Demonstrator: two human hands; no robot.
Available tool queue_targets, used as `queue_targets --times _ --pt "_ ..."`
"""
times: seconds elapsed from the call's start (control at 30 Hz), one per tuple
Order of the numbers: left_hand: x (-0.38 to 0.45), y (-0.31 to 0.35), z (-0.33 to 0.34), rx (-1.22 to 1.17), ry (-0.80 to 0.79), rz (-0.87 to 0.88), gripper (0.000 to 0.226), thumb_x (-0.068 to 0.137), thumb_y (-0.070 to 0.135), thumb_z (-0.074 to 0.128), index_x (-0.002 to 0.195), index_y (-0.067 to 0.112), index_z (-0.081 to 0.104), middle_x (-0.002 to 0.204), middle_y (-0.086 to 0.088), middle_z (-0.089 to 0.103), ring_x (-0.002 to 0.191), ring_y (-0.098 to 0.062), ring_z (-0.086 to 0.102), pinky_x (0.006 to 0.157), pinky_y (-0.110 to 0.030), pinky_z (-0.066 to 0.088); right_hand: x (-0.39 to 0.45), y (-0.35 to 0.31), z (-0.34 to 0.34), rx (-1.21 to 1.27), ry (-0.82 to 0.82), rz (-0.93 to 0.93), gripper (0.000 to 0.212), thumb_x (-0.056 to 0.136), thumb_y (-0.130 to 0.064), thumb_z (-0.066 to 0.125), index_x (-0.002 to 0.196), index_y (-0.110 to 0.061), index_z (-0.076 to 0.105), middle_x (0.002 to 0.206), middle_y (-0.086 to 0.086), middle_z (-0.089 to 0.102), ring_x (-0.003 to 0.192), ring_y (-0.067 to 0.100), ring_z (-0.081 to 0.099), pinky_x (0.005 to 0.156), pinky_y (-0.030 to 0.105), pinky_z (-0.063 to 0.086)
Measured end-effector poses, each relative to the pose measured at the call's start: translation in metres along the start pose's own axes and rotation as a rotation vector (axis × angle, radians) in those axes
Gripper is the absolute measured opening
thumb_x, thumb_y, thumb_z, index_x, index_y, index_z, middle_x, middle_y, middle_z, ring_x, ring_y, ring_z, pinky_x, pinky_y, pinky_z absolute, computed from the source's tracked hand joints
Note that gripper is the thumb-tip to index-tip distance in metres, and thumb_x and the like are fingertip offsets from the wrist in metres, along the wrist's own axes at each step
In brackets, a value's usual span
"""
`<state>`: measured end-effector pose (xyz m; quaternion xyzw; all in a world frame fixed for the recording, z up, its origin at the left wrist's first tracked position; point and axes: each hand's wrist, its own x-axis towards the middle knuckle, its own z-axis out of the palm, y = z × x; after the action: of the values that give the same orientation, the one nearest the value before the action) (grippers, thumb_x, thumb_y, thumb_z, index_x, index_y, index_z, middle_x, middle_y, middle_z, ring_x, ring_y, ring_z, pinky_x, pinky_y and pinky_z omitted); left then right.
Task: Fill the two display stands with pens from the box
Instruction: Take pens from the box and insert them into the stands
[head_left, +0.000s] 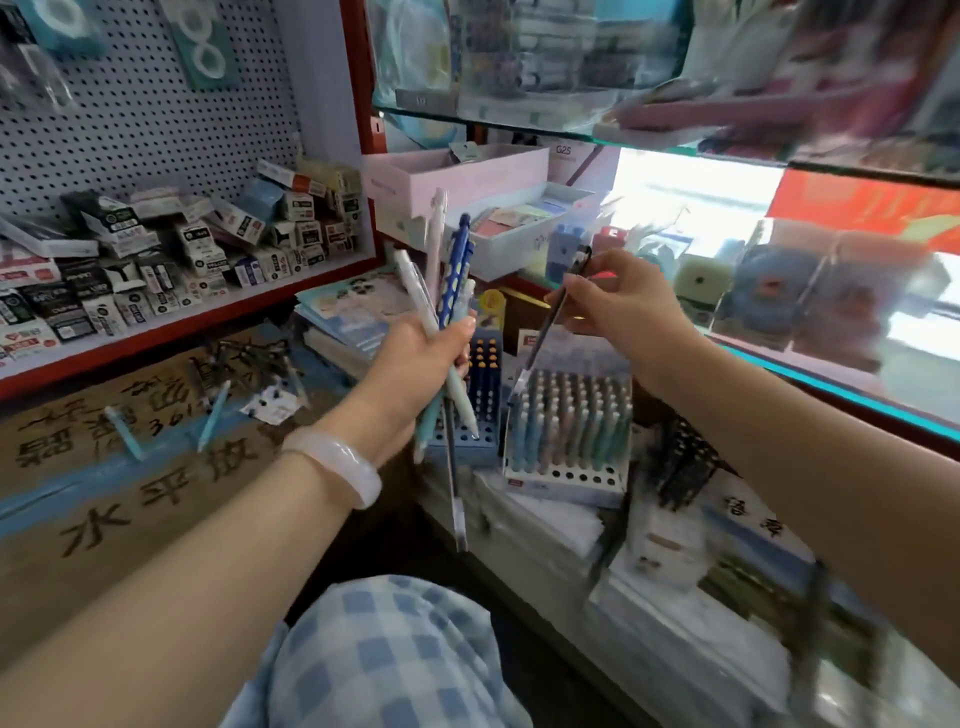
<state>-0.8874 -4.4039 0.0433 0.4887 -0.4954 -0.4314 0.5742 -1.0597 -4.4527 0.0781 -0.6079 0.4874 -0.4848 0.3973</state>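
Left hand (415, 358) grips a bunch of pens (447, 291), fanned out, tips pointing down past the wrist. Right hand (618, 296) pinches a single dark pen (550, 322), tilted, lower end just over the back-left corner of the pastel display stand (566, 467). That stand is mostly full, front row of holes open. Second stand (483, 410), blue, sits just left of it, partly behind the left hand, holding dark-blue pens. Both stands rest on stacked paper packs (561, 525). Cardboard box (130, 467) sits left, loose pens (218, 415) lying on its top. White bangle (337, 462) on left wrist.
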Motion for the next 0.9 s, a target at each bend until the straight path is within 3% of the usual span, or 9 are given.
queue_targets --times 0.17,0.3,0.4,0.5,0.7,0.9 --pt "-0.012 -0.01 0.064 0.028 0.022 0.049 0.01 0.096 0.016 0.048 0.088 0.011 0.054 0.062 0.0 0.044 0.053 -0.008 0.045 0.059 -0.022 0.042 -0.026 0.033 -0.073 -0.336 0.048 -0.005 0.022 0.091 -0.013 0.06 0.076 -0.025 0.05 0.091 0.013 0.067 0.078 0.026 0.068 0.077 0.044 0.057" --pt "-0.026 -0.018 0.1 0.081 -0.034 0.077 0.005 0.095 0.017 0.049 0.097 0.015 0.053 0.069 0.001 0.046 0.062 -0.009 0.047 0.059 -0.018 0.044 -0.052 0.061 -0.118 -0.486 0.09 -0.014 0.022 0.092 -0.011 0.058 0.075 -0.023 0.05 0.08 0.011 0.066 0.074 0.028 0.067 0.076 0.05 0.056" --pt "-0.031 -0.023 0.112 0.138 -0.072 0.083 0.018 0.095 0.021 0.049 0.107 0.007 0.052 0.073 0.001 0.047 0.065 -0.009 0.048 0.06 -0.017 0.042 -0.062 0.086 -0.136 -0.57 0.149 0.003 0.011 0.09 -0.015 0.06 0.084 -0.021 0.053 0.084 0.01 0.068 0.077 0.027 0.067 0.076 0.048 0.056" --pt "-0.034 -0.03 0.117 0.158 -0.082 0.056 0.016 0.095 0.022 0.049 0.1 0.007 0.05 0.072 0.002 0.048 0.065 -0.008 0.05 0.05 -0.009 0.041 -0.071 0.11 -0.138 -0.677 0.156 0.011 0.007 0.092 -0.019 0.057 0.092 -0.015 0.052 0.082 0.003 0.065 0.076 0.021 0.065 0.07 0.039 0.055" --pt "-0.031 -0.042 0.127 0.151 -0.047 0.05 0.016 0.096 0.022 0.047 0.1 0.007 0.049 0.072 0.001 0.048 0.063 -0.008 0.05 0.05 -0.01 0.043 -0.071 0.144 -0.135 -0.666 0.19 0.11 0.008 0.094 -0.019 0.055 0.094 -0.012 0.05 0.081 0.007 0.062 0.073 0.024 0.061 0.069 0.042 0.054" --pt "-0.025 -0.055 0.128 0.179 -0.032 0.057 0.035 0.096 0.02 0.047 0.12 -0.006 0.047 0.071 0.001 0.048 0.061 -0.007 0.049 0.053 -0.013 0.044 -0.069 0.168 -0.125 -0.663 0.169 0.184 0.011 0.095 -0.019 0.052 0.09 -0.011 0.048 0.079 0.009 0.06 0.07 0.025 0.058 0.063 0.039 0.05"
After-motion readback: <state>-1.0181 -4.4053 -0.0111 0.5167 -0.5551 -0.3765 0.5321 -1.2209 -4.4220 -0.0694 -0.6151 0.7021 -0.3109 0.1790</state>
